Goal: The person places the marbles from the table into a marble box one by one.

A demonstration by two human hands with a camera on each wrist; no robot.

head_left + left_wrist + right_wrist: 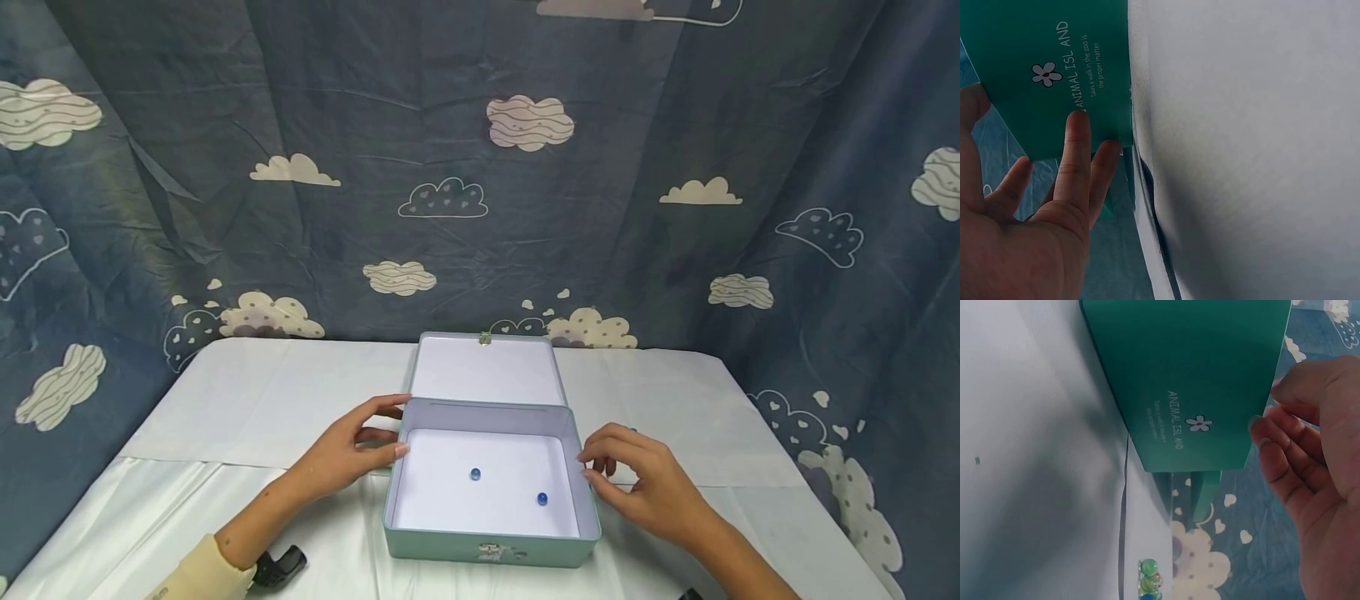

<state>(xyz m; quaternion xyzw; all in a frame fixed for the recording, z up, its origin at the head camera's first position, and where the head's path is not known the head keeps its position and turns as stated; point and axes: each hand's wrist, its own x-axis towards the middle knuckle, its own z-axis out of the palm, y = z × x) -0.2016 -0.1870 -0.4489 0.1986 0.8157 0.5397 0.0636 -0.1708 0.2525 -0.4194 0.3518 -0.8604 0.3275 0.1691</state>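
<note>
A green tin box (492, 547) stands on the white cloth with its lid (487, 367) swung back. On its white floor lie two blue marbles, one paler marble (476, 474) near the middle and one darker marble (542, 499) toward the right. My left hand (352, 446) rests against the box's left side. Its fingers (1074, 156) lie fairly straight along the outer wall, and its thumb reaches the rim. At the right rim, my right hand (641, 479) has its thumb and fingertips on or beside the edge, with fingers loosely bent. "ANIMAL ISLAND" is printed on the side walls.
Several coloured glass marbles (1149, 581) lie on the cloth to the right of the box, mostly hidden by the right hand in the head view. A dark blue curtain (450, 242) with cloud prints hangs behind and beside the white-covered table (255, 400).
</note>
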